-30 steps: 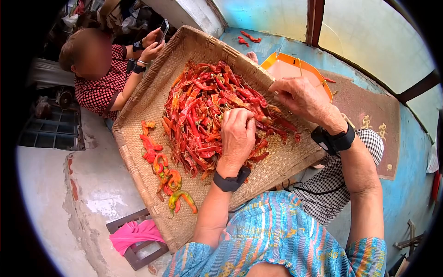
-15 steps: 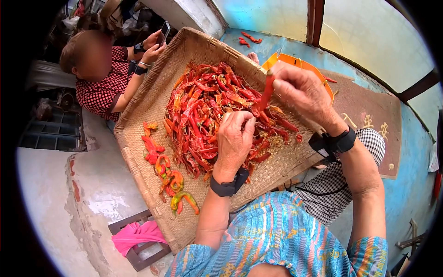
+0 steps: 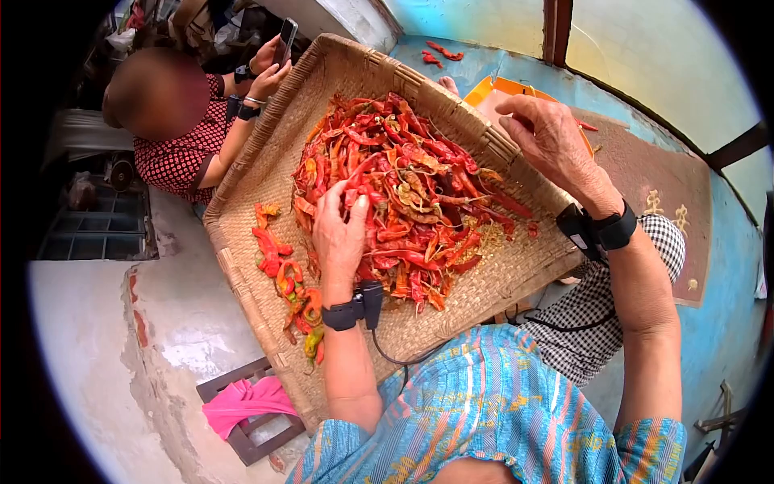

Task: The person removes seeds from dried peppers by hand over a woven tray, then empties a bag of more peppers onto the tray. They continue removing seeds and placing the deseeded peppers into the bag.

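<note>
A heap of dried red chili peppers [image 3: 419, 194] fills the middle of a square woven basket [image 3: 242, 323]. My left hand [image 3: 339, 234] rests on the heap's left side, thumb and forefinger apart, fingertips among the chilies. Over the basket's far right rim, my right hand [image 3: 552, 141] hovers beside an orange-rimmed container [image 3: 528, 87]. Its fingers are bent, with a gap between thumb and forefinger, and no chili shows in it. A smaller row of red, orange and greenish chilies [image 3: 286, 278] lies along the basket's left side. Seeds are scattered near the heap's right edge.
Another person [image 3: 181, 137] at the upper left holds a phone [image 3: 285, 39] beside the basket. A few red chilies [image 3: 443, 52] lie on the blue floor. A brown mat [image 3: 645, 169] is at the right. A pink cloth [image 3: 246, 403] hangs over a wooden stool [image 3: 262, 440].
The red chili that was in my right hand is gone from it, and that hand has moved up and right. My left hand has shifted left across the heap, its fingers now apart.
</note>
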Demonstrator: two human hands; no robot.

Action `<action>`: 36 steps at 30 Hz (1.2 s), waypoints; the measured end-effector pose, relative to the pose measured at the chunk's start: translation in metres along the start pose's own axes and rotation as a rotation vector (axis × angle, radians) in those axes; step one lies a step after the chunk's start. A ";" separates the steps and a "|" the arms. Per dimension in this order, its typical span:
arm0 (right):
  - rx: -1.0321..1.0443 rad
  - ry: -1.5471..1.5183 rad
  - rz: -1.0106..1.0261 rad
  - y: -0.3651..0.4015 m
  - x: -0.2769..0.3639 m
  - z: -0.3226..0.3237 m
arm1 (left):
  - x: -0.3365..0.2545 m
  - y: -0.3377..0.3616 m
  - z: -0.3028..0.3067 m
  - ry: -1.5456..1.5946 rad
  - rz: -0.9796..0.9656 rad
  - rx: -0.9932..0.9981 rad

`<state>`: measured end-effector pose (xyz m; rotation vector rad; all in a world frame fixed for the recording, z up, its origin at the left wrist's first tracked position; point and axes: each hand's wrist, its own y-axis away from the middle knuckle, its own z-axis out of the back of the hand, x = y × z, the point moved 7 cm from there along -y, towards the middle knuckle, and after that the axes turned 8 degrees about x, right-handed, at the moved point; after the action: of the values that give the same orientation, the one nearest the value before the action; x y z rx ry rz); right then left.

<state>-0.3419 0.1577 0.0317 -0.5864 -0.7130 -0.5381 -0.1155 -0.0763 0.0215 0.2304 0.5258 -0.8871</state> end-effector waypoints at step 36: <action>0.082 -0.246 0.169 0.003 0.028 -0.006 | -0.110 0.010 -0.043 -0.186 -0.373 -0.034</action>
<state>-0.3193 0.1488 0.0472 -0.6359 -0.9048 -0.2804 -0.1794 0.0212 0.0423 0.0154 0.4153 -1.2480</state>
